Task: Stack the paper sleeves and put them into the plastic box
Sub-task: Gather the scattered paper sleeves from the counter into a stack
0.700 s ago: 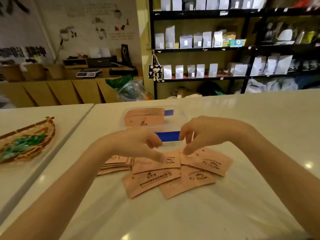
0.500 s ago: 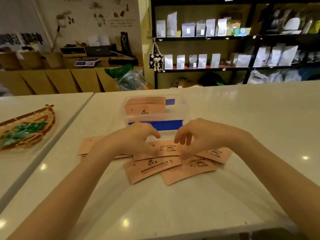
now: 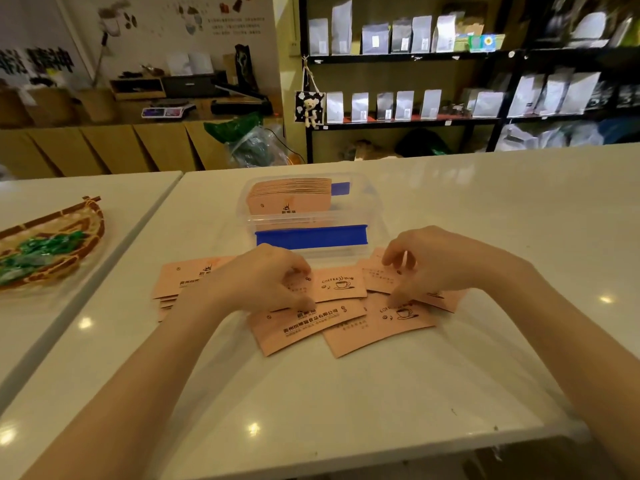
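Note:
Several peach paper sleeves lie loose on the white table in front of a clear plastic box with a blue latch. A stack of sleeves stands in the box's left half. My left hand has finger and thumb across the left end of the middle sleeve. My right hand spans the right sleeve the same way. Two more sleeves lie flat nearer me. A small pile of sleeves sits to the left, partly under my left wrist.
A woven basket with green wrapped pieces sits on the adjoining table at left, across a seam. The table's front edge runs close at lower right. Shelves with bags stand beyond the far edge.
Both hands have come down from just above the sleeves onto them and spread a little apart. The left pile now shows beside my left wrist.

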